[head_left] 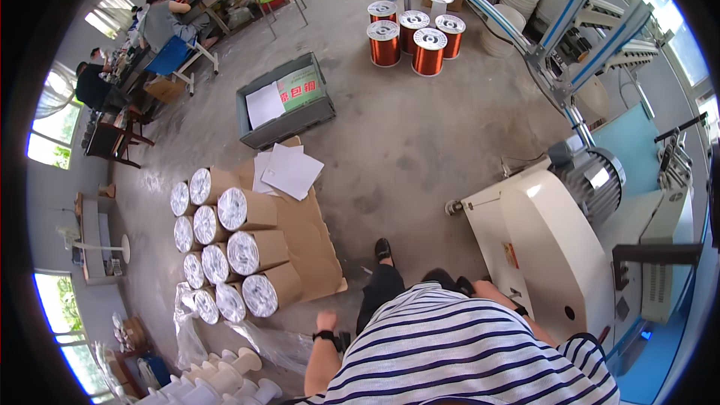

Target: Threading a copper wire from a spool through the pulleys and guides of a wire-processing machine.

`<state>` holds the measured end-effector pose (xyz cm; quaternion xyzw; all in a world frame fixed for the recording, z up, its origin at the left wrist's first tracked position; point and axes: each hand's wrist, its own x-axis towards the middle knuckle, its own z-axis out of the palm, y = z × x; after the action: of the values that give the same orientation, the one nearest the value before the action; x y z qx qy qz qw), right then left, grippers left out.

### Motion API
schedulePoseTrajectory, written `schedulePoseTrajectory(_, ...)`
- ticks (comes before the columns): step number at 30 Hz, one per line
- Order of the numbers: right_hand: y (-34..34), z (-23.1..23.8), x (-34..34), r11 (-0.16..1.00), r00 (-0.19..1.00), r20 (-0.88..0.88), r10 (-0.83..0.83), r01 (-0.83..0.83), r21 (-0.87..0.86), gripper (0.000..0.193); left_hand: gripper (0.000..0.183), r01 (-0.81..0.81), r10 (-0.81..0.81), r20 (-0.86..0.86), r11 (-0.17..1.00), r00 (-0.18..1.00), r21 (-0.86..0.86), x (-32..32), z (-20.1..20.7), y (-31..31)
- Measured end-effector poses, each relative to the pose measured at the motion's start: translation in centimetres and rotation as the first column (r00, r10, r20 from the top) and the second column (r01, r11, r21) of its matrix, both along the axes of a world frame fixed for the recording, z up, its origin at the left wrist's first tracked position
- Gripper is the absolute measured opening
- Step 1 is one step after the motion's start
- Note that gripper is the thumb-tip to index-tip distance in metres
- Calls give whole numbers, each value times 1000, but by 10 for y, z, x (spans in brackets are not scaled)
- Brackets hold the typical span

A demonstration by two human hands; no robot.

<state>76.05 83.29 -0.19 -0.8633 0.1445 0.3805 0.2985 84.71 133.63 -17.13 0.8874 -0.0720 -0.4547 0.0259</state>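
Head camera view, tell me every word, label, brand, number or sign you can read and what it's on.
I won't copy out printed text, but here's where it stands.
Green-and-white printed piece in the grey plastic crate: large red characters.
Small reddish label on the cream-coloured machine: too small to read.
I can make out no other lettering clearly.

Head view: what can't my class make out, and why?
In the head view:
Left hand: too small to tell whether it holds anything.
Right hand: too small to tell whether it touches the machine.
Crate: white paper hides what lies beneath.
White spools: lower edge cuts some off.
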Motion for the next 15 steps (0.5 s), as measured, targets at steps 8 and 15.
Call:
schedulePoseTrajectory(8, -30, 81, 216, 937, 884, 315, -344, 346, 51, 21, 21, -279, 541, 313, 750, 781, -600, 449, 87, -157)
schedulePoseTrajectory(15, -145, 60, 409, 957, 923, 283, -262, 285, -44, 20, 28, -306, 582, 228, 674, 780, -672, 587, 86, -297)
